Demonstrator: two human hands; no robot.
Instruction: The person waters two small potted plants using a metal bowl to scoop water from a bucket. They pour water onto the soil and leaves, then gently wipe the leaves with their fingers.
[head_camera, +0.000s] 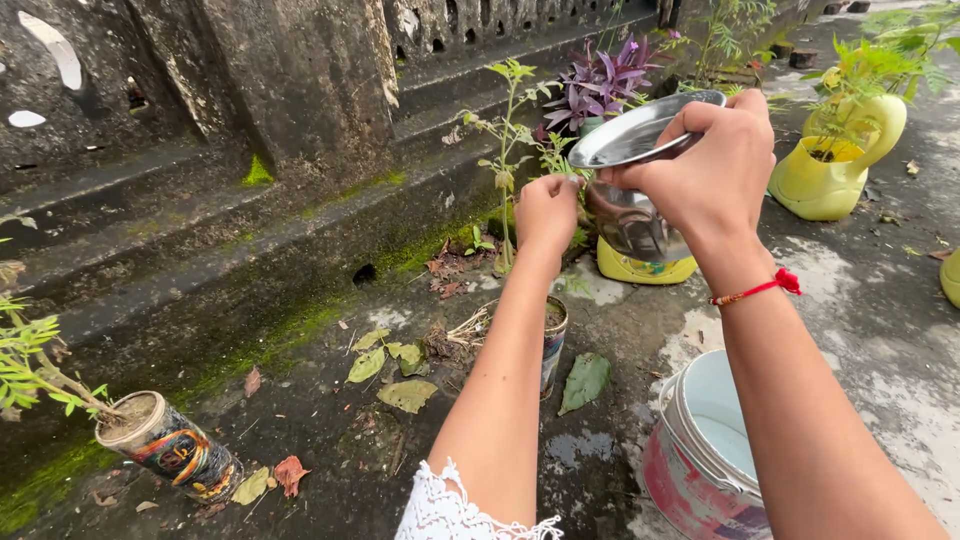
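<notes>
Head view: near right, a white plastic bucket with red-smeared wall is cut off by the frame. Farther, the right hand grips a tilted shiny steel pot; the left hand pinches a thin green seedling. A yellow plastic planter sits partly hidden behind them.

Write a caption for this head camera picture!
Right hand tips a steel pot beside small potted plants; left hand touches it.
</notes>
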